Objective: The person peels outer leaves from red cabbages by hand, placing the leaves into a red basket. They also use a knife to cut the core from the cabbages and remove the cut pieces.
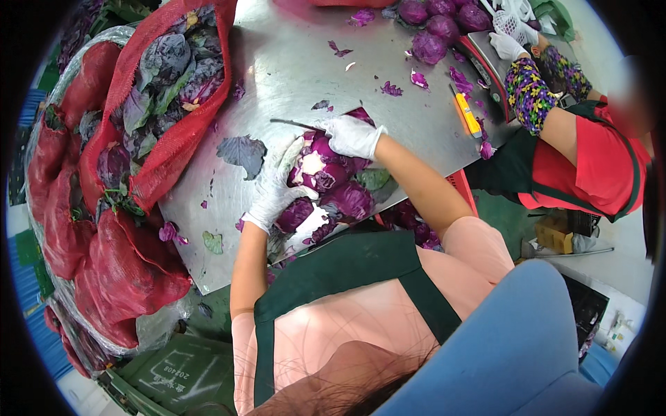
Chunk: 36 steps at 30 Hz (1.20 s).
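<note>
My white-gloved left hand (277, 194) grips a red cabbage (322, 170) from the left, at the table's near edge; its pale cut stem faces up. My gloved right hand (352, 137) is closed on a knife (291, 123) over the top of that cabbage, with the dark blade sticking out leftward. More red cabbages (350, 201) and torn purple leaves lie just below, partly under my hands. A loose grey-green leaf (239, 154) lies left of my left hand.
Red mesh sacks of cabbages (125, 263) fill the left. The steel table (291, 69) holds a pile of cabbages (444, 31) and a yellow box cutter (467, 114). A co-worker (576, 152) in gloves works at right. A green bin (159, 381) stands low left.
</note>
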{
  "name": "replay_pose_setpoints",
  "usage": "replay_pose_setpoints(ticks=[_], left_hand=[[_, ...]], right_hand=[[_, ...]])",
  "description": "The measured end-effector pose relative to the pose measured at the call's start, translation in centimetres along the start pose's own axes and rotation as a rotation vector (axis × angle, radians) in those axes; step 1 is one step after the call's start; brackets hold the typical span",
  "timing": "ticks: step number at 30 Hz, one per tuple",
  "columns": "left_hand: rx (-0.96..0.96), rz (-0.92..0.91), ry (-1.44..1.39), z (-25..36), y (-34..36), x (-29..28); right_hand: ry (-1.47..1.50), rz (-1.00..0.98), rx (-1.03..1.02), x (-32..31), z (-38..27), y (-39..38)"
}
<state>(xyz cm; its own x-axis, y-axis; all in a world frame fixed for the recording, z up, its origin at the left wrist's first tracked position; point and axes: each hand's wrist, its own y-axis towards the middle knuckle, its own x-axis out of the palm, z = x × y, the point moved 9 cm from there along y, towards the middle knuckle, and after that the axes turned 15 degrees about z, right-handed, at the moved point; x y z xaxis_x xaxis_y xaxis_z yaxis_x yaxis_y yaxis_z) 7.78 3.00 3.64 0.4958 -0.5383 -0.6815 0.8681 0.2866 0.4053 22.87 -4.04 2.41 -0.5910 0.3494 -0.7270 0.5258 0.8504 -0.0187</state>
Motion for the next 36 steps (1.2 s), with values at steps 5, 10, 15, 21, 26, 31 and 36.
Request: replay_pose_setpoints(ticks=[5, 10, 15, 21, 26, 31, 36], left_hand=[[-0.708, 0.224, -0.363, -5.7, -5.0, 0.0], [-0.719, 0.444, -0.243, 0.3, -5.2, 3.0], [-0.455, 0.542, 0.073, 0.6, -3.1, 3.3], [-0.410, 0.484, 0.168, 0.5, -1.6, 3.1], [-0.460, 0.458, 0.157, -0.2, -0.8, 3.4], [-0.212, 0.378, 0.136, 3.0, -1.4, 4.0], [-0.096, 0.329, -0.005, 0.5, -1.4, 3.2]], right_hand=[[-0.007, 0.081, 0.035, 0.7, 0.9, -1.0], [-0.021, 0.163, -0.062, 0.5, -0.4, -2.6], [-0.253, 0.073, -0.281, 0.4, -0.4, -1.9], [-0.227, -0.006, -0.232, -0.1, 0.1, -0.5], [-0.325, 0.005, -0.251, 0.0, 0.4, 2.6], [-0.384, -0.135, 0.139, 1.4, 12.1, 6.2], [-0.372, -0.024, 0.307, 1.0, 13.9, 4.5]])
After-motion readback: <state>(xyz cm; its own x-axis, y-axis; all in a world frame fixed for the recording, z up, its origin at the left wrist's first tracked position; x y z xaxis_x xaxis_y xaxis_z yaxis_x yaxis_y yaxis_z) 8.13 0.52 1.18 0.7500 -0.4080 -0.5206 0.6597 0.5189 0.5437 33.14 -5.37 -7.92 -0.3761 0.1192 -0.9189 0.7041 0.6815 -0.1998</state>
